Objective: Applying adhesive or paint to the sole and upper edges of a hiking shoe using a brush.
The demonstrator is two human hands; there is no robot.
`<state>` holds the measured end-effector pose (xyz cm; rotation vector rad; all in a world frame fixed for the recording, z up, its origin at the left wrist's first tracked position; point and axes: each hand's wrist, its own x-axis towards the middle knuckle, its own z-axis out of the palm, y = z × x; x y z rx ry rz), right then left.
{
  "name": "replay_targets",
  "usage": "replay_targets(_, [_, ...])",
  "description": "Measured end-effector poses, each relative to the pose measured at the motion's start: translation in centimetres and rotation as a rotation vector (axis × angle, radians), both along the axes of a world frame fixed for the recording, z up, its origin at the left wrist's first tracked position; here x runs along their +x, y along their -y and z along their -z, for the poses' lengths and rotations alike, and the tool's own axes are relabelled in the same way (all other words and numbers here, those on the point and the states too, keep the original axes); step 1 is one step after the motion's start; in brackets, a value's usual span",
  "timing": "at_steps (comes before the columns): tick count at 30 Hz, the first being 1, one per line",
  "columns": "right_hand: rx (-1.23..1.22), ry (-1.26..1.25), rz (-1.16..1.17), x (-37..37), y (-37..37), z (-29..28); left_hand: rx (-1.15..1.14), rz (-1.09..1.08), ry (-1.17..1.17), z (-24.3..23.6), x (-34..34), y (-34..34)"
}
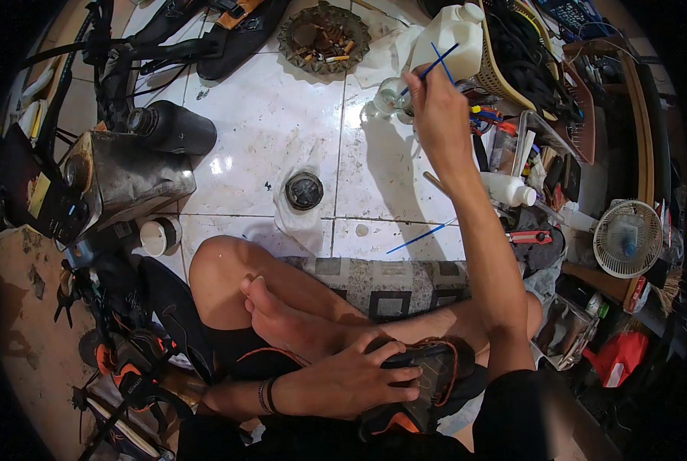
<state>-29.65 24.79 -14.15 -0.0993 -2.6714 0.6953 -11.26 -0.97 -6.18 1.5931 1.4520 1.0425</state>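
A dark shoe [428, 369] with orange trim and an orange-flecked lace lies across my lap. My left hand [351, 384] grips it from above, its fingers spread over the upper. Out ahead to the right, my right hand [439, 115] is closed on a thin blue stick, probably a fine brush [445, 54]; its tip is hidden. A second blue stick crosses behind it. Just left of those fingers stands a small glass jar [389, 96] of clear liquid. Another thin blue stick [416, 238] lies on the tiles near my right forearm.
A small open black pot [304, 190] stands on a white cloth mid-floor. Behind it sits an ashtray [324, 38] full of butts. To the left are a black bottle [178, 129] and metal can [136, 177]; right, a white jug [451, 38], tool clutter and small fan [628, 238].
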Motion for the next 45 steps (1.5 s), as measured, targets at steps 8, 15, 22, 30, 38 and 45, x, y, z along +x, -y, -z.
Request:
replay_targets(8, [0.19,0.075,-0.022,-1.3,0.8,-0.9,0.024,-0.036,0.007,0.4,0.0,0.0])
replay_targets(15, [-0.09,-0.26,0.025,1.3,1.9,-4.8,0.037,-0.084,-0.078,0.5,-0.6,-0.2])
replay_targets(22, [-1.237,-0.104,-0.016,9.9,2.0,-13.2,0.029,-0.105,-0.037,0.2,1.3,0.8])
replay_targets(30, [-1.496,-0.155,-0.181,18.3,2.8,-16.3,-0.054,-0.055,-0.152,-0.8,2.4,0.9])
replay_targets(38, [-1.287,-0.293,-0.052,30.5,1.4,-14.3,-0.188,-0.078,-0.4,-2.5,3.5,1.5])
replay_targets(45, [-0.895,-0.099,0.005,40.3,5.2,-9.7,-0.174,-0.133,-0.357,-2.3,5.2,1.7])
